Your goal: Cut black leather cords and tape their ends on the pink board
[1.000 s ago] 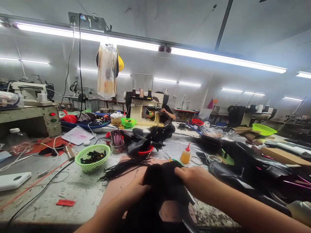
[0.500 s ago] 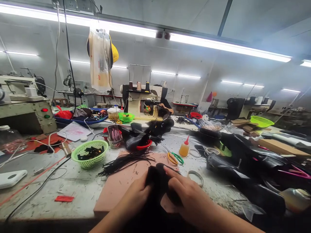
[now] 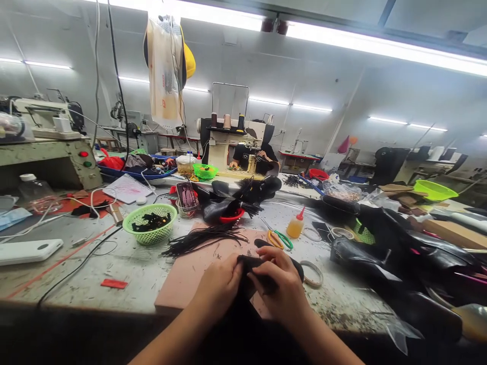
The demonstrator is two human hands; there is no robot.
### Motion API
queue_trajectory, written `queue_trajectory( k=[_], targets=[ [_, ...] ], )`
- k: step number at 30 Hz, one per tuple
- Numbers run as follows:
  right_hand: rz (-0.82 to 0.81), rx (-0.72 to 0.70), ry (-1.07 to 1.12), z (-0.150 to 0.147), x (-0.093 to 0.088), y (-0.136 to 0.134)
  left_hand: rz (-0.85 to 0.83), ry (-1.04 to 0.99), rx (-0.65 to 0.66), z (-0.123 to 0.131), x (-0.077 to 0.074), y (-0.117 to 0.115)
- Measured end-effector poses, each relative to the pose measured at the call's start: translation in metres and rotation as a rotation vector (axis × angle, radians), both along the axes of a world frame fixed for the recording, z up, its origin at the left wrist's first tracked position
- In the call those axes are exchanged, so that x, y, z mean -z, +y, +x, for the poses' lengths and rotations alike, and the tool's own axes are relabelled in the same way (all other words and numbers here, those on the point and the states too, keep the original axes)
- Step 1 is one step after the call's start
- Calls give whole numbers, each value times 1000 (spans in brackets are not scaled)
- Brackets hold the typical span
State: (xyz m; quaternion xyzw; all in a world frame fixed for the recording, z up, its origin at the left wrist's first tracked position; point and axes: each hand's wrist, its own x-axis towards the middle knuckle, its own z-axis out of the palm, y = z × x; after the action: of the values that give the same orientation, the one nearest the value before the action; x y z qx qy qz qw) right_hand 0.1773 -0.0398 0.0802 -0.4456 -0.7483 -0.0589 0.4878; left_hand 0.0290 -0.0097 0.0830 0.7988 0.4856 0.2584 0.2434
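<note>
A soft black piece of material (image 3: 246, 264) is folded between my two hands, just over the near part of a pinkish board (image 3: 177, 289). My left hand (image 3: 218, 284) grips its left side, thumb on top. My right hand (image 3: 281, 286) pinches the right side with bent fingers, and a rounded black end (image 3: 297, 267) shows beyond them. The lower part merges with dark shapes, so its full outline is hidden. Black thin strips (image 3: 207, 238) lie on the board's far part. Scissors with orange and green handles (image 3: 280, 239) rest beyond my right hand.
A green basket (image 3: 150, 234) holds black pieces. A glue-like bottle with a red tip (image 3: 296, 225) stands near a tape roll (image 3: 312, 274). Black leather pieces (image 3: 353, 253) crowd the right side. Across the table, a person (image 3: 266, 152) sits behind a sewing machine (image 3: 218, 144).
The view has shifted, so the table appears higher and further right. The black piece stood upright between my hands; now it is folded lower. My right fingers have bent from pointing to pinching.
</note>
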Motion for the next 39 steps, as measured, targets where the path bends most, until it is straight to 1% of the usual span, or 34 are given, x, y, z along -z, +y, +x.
queue_trajectory(
  k=[3, 8, 17, 22, 27, 30, 32, 34, 36, 39],
  targets=[
    [44, -49, -1, -7, 2, -6, 21, 23, -21, 1, 0, -2],
    [-7, -55, 125, -15, 7, -11, 60, 86, -36, 3, 2, -4],
    [-55, -83, 189, -13, 13, -14, 66, 108, -17, 4, 3, -6],
    [-56, -76, 113, -12, 7, -14, 71, 125, 37, 2, 2, -5],
    [-41, -70, -72, -12, -1, -17, 52, 129, 117, -3, -2, -3],
    [-97, -87, -193, -11, -1, -18, 22, 65, 205, -9, 0, 1],
    [-104, -113, -208, -9, 0, -18, -64, -10, 296, -14, 3, 4],
    [-95, -135, -168, -8, 2, -17, -177, -113, 365, -17, 6, 7],
    [-111, -146, -119, -8, 3, -16, -239, -221, 372, -19, 9, 9],
    [-151, -127, -111, -9, 0, -18, -243, -342, 320, -18, 11, 10]
  ],
)
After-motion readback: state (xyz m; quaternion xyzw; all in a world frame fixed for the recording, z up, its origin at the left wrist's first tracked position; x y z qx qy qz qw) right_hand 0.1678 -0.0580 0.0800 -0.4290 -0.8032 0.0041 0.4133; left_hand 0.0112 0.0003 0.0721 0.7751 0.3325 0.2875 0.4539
